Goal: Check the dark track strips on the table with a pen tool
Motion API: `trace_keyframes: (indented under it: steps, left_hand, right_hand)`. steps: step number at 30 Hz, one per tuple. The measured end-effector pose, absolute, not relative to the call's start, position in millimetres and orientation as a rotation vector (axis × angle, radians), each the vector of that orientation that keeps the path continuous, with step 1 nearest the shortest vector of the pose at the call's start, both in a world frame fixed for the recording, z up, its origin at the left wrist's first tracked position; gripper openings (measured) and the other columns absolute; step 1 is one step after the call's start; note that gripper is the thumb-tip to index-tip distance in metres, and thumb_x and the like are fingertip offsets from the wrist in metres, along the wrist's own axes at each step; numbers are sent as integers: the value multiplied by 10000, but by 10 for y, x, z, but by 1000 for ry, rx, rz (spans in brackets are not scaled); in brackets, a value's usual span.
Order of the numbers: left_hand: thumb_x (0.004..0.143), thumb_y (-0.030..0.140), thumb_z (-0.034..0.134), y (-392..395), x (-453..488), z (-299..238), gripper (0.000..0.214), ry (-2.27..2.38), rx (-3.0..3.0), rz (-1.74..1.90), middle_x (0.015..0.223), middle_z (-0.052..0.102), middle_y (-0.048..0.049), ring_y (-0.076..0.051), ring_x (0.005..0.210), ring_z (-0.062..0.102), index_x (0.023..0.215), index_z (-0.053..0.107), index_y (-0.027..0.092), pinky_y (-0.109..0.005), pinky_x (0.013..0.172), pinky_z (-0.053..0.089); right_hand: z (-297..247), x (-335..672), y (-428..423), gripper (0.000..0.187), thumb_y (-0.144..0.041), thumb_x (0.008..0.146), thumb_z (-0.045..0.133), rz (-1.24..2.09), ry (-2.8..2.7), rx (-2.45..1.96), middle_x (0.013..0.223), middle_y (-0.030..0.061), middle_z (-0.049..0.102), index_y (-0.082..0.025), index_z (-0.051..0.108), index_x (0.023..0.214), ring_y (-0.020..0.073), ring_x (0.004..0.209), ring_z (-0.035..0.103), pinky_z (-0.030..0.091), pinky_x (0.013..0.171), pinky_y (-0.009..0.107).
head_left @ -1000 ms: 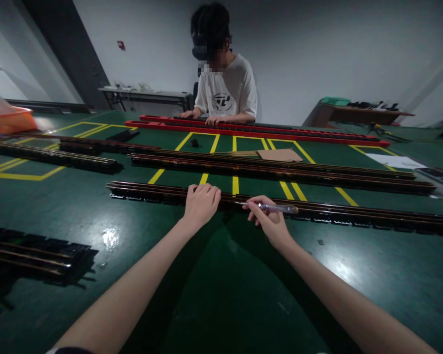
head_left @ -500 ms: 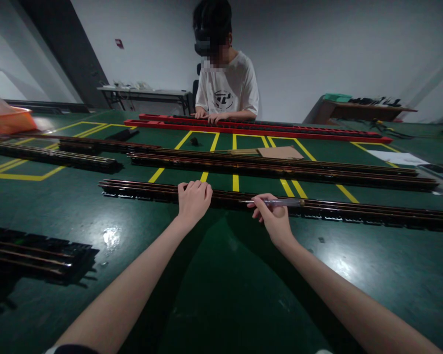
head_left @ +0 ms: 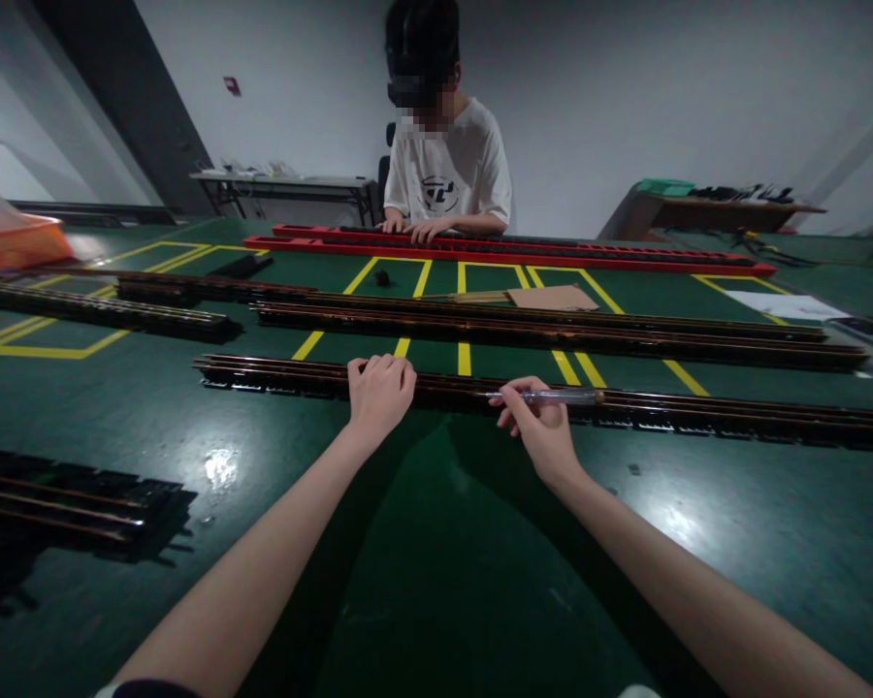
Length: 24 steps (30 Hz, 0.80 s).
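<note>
Bin (head_left: 21,242), orange, at 10 o'clock from the hands. Black strip bundle (head_left: 58,504) at 8 o'clock. Left hand (head_left: 382,393): fingers half curled over the long black strip (head_left: 452,392), touching it; fingertips hidden, so gripping versus resting cannot be told. Strip lies at 12 o'clock from the forearms; long axis runs 9 to 3, dipping slightly toward 4; left end visible, right end out of view. Co-worker (head_left: 447,170) farther off at 12, both hands at red rail (head_left: 589,260). Right hand (head_left: 538,427): closed in a pinch around a clear-handled screwdriver (head_left: 571,396), shaft toward 9 o'clock, nearly parallel to the strip, tip between the two hands. Left hand is nearer, being on the strip; contact of right hand or tip with it unclear. Cardboard (head_left: 553,298) at 1, white paper (head_left: 782,305) at 2.
</note>
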<state>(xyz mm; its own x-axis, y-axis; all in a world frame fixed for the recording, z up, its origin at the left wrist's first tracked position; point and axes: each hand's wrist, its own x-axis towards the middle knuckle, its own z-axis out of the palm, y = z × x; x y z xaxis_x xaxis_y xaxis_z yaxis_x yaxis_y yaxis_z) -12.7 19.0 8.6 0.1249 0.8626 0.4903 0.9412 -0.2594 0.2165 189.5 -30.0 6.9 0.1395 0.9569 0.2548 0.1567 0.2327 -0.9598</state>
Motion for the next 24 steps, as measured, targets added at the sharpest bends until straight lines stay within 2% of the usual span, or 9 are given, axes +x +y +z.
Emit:
trace_keyframes:
  steps: [11,19,24]
  left_hand:
    - [919,262,259,154,-128,109,409,-1783,-2234,-774,947,693,-91,-223,871,599,885,656,169,-439,891,319]
    - [944,285,259,70,41,81,398,-1496,-2494,-690,1121,647,-95,-214,1041,563,1105,595,147,-389,916,343]
    - [950,308,250,107,29,88,410,-1556,-2476,-689,1053,663,-82,-209,995,575,1037,619,153,-373,891,352]
  right_hand:
    - [74,1913,-309,192,-389,825,550,879,-1451,-1134,804,36,659,-197,538,834,111,557,574,426,454,228]
    - [62,1932,-294,186,-383,822,559,871,-1492,-1131,798,28,655,-199,531,827,104,553,566,415,458,223]
    - [68,1914,-288,178,-372,819,562,892,-1507,-1121,797,26,656,-196,538,827,103,550,566,405,452,222]
